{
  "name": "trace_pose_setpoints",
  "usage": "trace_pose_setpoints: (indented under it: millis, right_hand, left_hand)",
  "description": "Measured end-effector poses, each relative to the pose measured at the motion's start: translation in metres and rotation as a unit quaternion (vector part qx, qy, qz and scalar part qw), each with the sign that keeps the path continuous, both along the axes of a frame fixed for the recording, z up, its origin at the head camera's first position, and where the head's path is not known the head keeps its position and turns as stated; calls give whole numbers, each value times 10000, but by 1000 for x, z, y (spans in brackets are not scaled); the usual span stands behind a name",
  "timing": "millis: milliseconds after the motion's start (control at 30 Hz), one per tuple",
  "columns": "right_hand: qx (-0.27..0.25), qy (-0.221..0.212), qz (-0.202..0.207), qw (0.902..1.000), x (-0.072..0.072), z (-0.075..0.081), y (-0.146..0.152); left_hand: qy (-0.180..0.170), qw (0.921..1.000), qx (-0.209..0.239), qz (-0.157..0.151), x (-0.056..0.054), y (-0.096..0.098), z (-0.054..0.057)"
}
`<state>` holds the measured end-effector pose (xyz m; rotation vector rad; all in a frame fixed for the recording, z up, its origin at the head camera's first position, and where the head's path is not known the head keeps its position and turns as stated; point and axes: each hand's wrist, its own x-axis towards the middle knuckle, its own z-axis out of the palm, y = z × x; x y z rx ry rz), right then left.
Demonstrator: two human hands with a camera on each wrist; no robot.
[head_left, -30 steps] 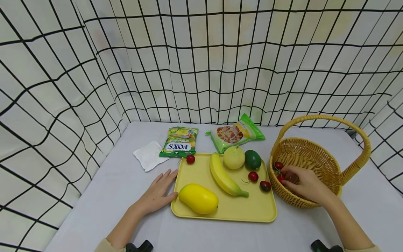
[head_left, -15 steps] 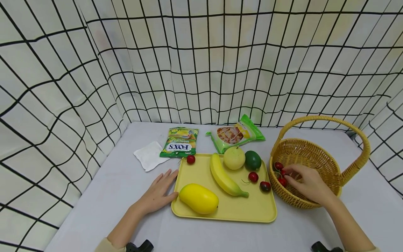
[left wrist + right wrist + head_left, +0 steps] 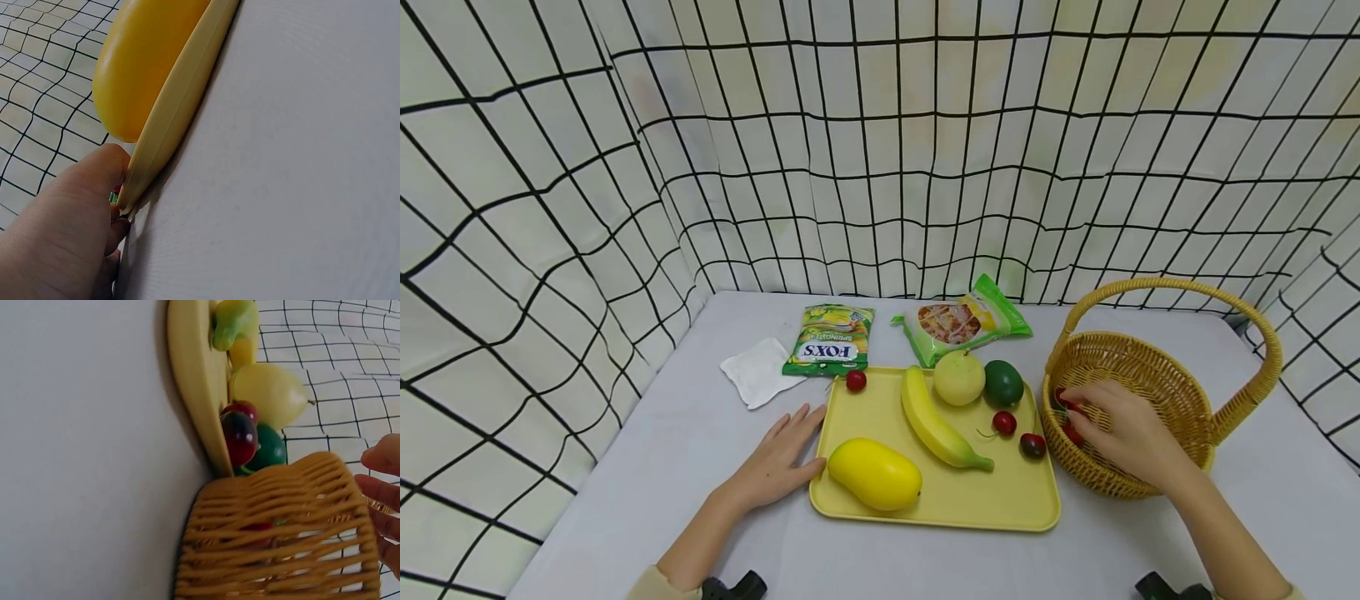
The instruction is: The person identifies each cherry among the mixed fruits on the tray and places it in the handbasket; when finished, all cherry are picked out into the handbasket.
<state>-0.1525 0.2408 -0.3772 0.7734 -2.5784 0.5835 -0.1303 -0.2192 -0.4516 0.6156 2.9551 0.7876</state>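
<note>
My left hand (image 3: 781, 458) lies with fingers spread on the table at the left edge of the yellow tray (image 3: 970, 508). Its thumb touches the tray rim beside a yellow mango (image 3: 874, 475). Inside the wicker basket (image 3: 1157, 358), my right hand (image 3: 1123, 429) reaches down to red cherries (image 3: 1072, 433) at the left wall, its fingers partly covering them. The right wrist view shows the thumb and fingers (image 3: 382, 494) apart near the basket rim, with nothing seen between them. A banana (image 3: 936, 421), a pale round fruit (image 3: 958, 377), a dark green fruit (image 3: 1002, 383) and several cherries (image 3: 1004, 423) sit on the tray.
Behind the tray lie a green FOX'S candy bag (image 3: 829, 340) and a green snack bag (image 3: 962, 321). A white tissue (image 3: 760, 372) is at the left. The basket's tall handle (image 3: 1262, 325) arches up at the right. Black netting (image 3: 865, 175) surrounds the table.
The right hand's fingers have shifted slightly over the cherries in the basket, covering more of them. The left hand and the fruit on the tray have stayed in place.
</note>
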Motion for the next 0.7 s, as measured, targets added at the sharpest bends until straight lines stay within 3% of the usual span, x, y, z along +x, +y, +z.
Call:
trace_pose_setpoints:
  millis: [267,700]
  right_hand:
    - [-124,155,286,9994,3,12,-19]
    - [-57,227,613,9978,-5,18,-45]
  left_hand:
    - [-30,10000,5,21,0,0,0]
    - [9,10000,25,-51,-1,0,-1]
